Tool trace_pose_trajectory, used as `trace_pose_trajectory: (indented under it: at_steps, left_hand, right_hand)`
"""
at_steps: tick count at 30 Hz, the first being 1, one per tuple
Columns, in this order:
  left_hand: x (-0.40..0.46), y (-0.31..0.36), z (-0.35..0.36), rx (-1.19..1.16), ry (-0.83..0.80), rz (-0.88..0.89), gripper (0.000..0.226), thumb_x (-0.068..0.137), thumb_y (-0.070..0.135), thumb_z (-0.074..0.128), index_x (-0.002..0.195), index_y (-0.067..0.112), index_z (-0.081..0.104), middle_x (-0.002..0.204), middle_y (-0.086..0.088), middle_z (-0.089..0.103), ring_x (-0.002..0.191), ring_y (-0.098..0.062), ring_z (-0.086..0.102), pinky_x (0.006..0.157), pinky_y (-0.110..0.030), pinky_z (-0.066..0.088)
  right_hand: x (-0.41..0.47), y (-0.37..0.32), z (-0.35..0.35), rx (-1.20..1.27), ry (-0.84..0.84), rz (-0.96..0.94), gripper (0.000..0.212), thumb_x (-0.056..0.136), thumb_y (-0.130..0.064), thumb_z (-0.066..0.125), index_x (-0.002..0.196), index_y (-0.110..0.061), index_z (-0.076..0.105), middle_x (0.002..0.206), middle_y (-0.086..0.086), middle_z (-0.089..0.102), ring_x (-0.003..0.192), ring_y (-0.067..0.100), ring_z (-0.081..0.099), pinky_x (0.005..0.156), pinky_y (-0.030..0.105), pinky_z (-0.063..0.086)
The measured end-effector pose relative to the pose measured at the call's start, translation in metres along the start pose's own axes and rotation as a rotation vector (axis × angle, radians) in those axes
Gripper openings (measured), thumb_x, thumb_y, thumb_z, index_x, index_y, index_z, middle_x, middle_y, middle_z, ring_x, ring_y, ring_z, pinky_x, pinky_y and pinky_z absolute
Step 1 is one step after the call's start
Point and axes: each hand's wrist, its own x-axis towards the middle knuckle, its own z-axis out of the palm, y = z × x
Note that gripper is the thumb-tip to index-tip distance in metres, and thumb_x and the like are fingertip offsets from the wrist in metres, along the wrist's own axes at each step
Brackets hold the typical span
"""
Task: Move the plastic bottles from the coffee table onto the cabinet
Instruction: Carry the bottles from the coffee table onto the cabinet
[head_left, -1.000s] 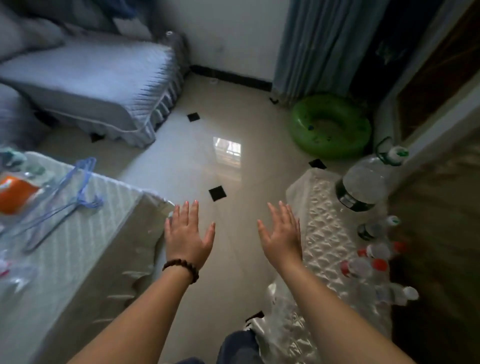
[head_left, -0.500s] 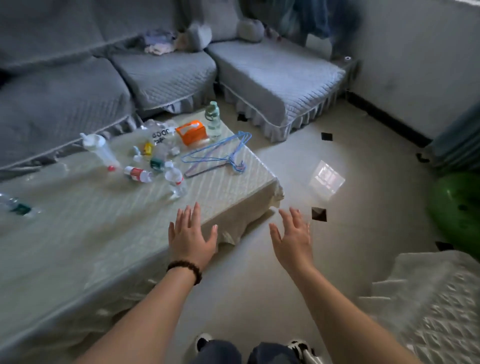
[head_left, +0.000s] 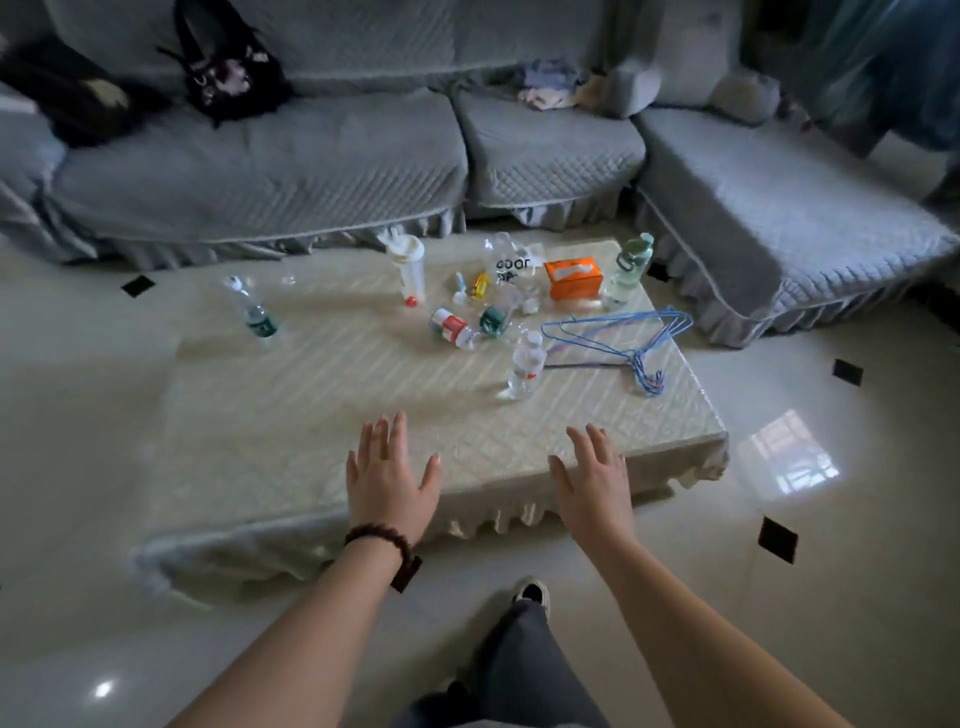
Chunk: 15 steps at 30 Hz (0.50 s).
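Observation:
The coffee table (head_left: 322, 441) with a pale quilted cover fills the middle of the view. Several plastic bottles are on it: a green-labelled one (head_left: 255, 315) at the far left, a red-labelled one lying down (head_left: 452, 328), a small clear one (head_left: 525, 365) nearest my hands, a tall one with a white cap (head_left: 409, 270), and a green-capped one (head_left: 629, 267) at the far right. My left hand (head_left: 387, 478) and my right hand (head_left: 595, 480) hover over the table's near edge, fingers straight, holding nothing. The cabinet is out of view.
An orange tissue box (head_left: 574, 278), blue wire hangers (head_left: 623, 338) and small clutter also lie on the table. A grey corner sofa (head_left: 322, 156) wraps round behind and to the right. Glossy tiled floor (head_left: 831, 519) surrounds the table. My foot (head_left: 532, 592) stands just before it.
The view has swung left from the cabinet with bottles to the coffee table and sofa. Both hands stay spread and empty, now over the table's near edge.

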Motion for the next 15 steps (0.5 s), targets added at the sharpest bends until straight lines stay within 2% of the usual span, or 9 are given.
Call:
trace_pose_trajectory:
  at_steps: [8, 13, 15]
  left_hand:
    - [0.083, -0.018, 0.01, 0.012, -0.001, -0.063, 0.07, 0.09, 0.046, 0.049, 0.148, 0.016, 0.023, 0.154, -0.01, 0.026, 0.144, -0.026, 0.016, 0.115, -0.047, 0.017]
    - [0.16, -0.009, 0.035, 0.061, -0.055, -0.068, 0.069, 0.091, 0.048, 0.046, 0.148, 0.017, 0.021, 0.155, -0.008, 0.023, 0.144, -0.025, 0.013, 0.116, -0.046, 0.016]
    - [0.187, -0.004, 0.048, 0.075, -0.087, -0.081, 0.069, 0.091, 0.048, 0.045, 0.148, 0.018, 0.021, 0.155, -0.008, 0.023, 0.144, -0.025, 0.013, 0.116, -0.045, 0.015]
  right_hand:
    - [0.096, -0.022, 0.034, 0.062, -0.04, 0.042, 0.051, 0.096, -0.037, 0.045, 0.143, -0.019, 0.035, 0.156, 0.005, 0.025, 0.145, 0.021, 0.017, 0.118, 0.042, 0.017]
    - [0.179, -0.01, 0.054, 0.097, -0.041, 0.14, 0.056, 0.093, -0.04, 0.05, 0.143, -0.021, 0.034, 0.154, 0.0, 0.028, 0.141, 0.021, 0.027, 0.109, 0.046, 0.033]
    - [0.209, -0.001, 0.063, 0.13, -0.055, 0.19, 0.061, 0.09, -0.041, 0.055, 0.143, -0.02, 0.032, 0.153, -0.001, 0.028, 0.14, 0.021, 0.028, 0.108, 0.046, 0.035]
